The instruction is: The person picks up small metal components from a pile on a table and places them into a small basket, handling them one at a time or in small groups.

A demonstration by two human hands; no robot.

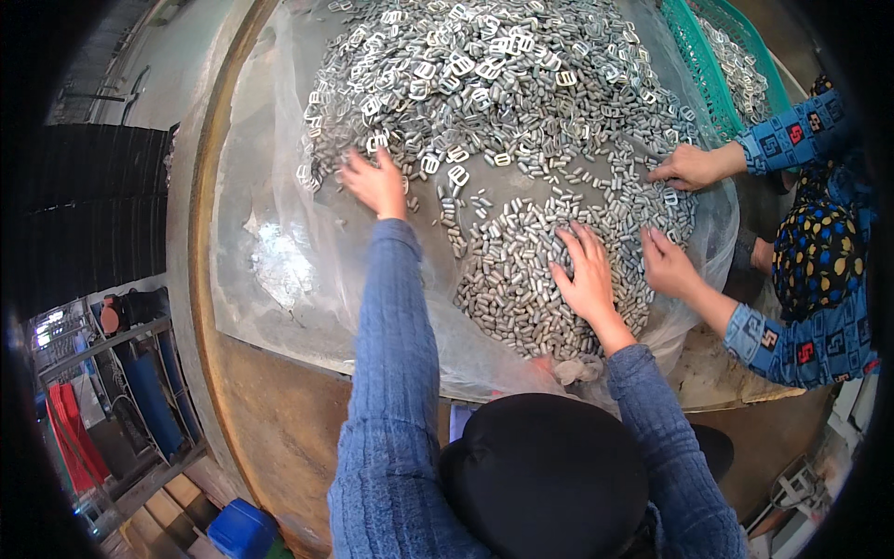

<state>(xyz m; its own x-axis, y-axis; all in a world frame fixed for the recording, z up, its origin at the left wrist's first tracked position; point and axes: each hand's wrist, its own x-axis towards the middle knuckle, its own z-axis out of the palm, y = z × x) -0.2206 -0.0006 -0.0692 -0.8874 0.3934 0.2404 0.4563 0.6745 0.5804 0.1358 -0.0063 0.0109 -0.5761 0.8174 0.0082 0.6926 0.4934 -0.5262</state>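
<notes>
My left hand [377, 184] reaches to the left edge of a big heap of metal slide buckles [461, 63] mixed with small grey pieces. Its fingers are apart and slightly blurred, touching or just above the pieces; I see nothing held. Lower down, my right hand [587, 277] rests with fingers spread on a pile of short grey metal cylinders [512, 270]. A few loose buckles [457, 175] lie between the heap and this pile. At the right, a co-worker's two hands, one upper [691, 168] and one lower [670, 264], are at the pile's edge.
Clear plastic sheeting [326, 252] covers the worktable beneath the pieces. A green plastic basket [689, 56] with more buckles stands at the far right. Beside the table's wooden edge [198, 233], a shelf rack stands at the left, with a blue bin [240, 531] below it.
</notes>
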